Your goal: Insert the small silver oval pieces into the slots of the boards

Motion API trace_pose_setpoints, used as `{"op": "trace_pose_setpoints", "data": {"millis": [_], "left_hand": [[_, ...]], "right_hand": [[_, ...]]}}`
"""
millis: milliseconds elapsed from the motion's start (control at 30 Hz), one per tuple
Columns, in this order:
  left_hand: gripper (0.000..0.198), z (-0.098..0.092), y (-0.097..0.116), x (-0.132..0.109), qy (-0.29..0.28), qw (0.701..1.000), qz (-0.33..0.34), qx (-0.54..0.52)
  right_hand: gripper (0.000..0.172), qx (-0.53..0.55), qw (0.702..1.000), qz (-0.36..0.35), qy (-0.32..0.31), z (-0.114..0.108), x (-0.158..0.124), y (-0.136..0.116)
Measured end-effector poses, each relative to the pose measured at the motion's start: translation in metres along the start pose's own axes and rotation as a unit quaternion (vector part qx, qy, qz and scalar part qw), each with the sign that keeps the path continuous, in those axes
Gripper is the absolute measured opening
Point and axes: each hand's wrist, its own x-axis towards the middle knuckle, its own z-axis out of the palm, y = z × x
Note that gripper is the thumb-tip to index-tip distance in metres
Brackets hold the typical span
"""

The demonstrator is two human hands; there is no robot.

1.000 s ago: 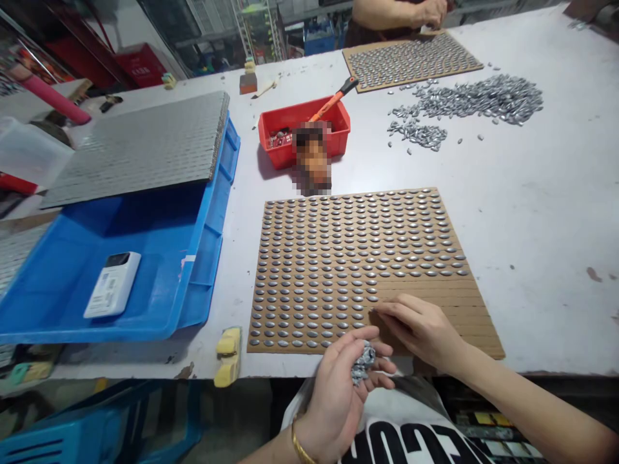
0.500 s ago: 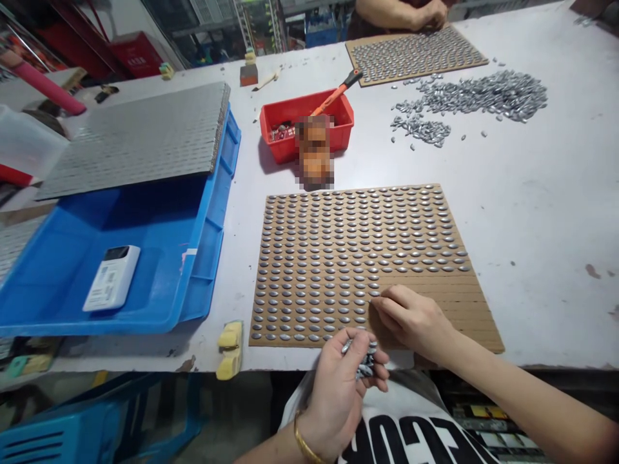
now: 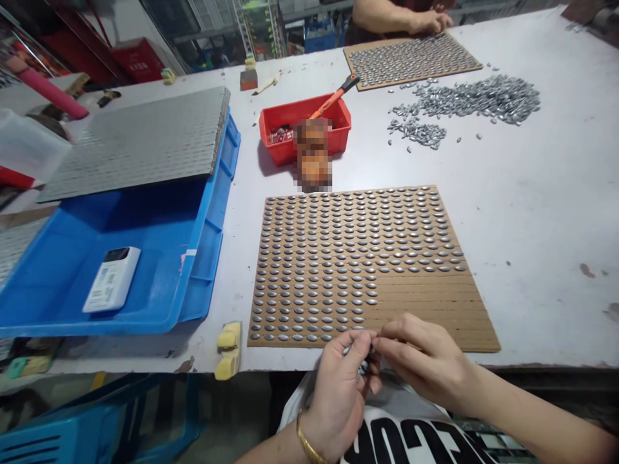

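A brown slotted board lies in front of me, most of its rows filled with small silver oval pieces; its near right part is bare. My left hand is cupped below the table edge, closed around a handful of the silver pieces. My right hand meets it at the board's near edge, its fingertips pinched at the pieces in my left hand.
A blue tray at left holds a white device and a grey filled board. A red bin with an orange-handled tool stands behind. A loose pile of pieces lies far right. Another person's hands work at a far board.
My right hand has drawn back from the board's bare rows to my left hand and now pinches at the pieces there. My left hand stayed put.
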Motion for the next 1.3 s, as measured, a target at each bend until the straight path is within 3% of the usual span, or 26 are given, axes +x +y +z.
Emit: {"op": "trace_pose_setpoints", "data": {"millis": [133, 267, 567, 733, 933, 1300], "left_hand": [[0.027, -0.001, -0.002, 0.0, 0.001, 1.0, 0.001, 0.004], [0.036, -0.001, -0.003, -0.001, 0.019, 1.0, -0.014, 0.01], [0.042, -0.004, -0.007, -0.002, -0.017, 0.999, -0.039, 0.029], [0.032, -0.004, -0.006, -0.004, 0.007, 0.999, -0.024, 0.021], [0.034, -0.006, -0.007, -0.005, 0.013, 0.999, -0.023, 0.026], [0.032, -0.007, -0.004, -0.003, 0.027, 1.0, -0.011, 0.003]], "right_hand": [[0.019, 0.002, 0.997, 0.073, 0.026, 0.007, -0.004, -0.002], [0.024, 0.029, 0.993, 0.111, 0.034, 0.012, -0.009, -0.006], [0.017, 0.082, 0.972, 0.217, 0.046, 0.014, -0.012, -0.002], [0.02, 0.038, 0.981, 0.185, 0.044, 0.015, -0.018, 0.016], [0.025, -0.074, 0.993, 0.088, -0.036, 0.022, -0.015, 0.042], [0.022, -0.166, 0.979, 0.056, -0.102, 0.022, -0.008, 0.045]]}}
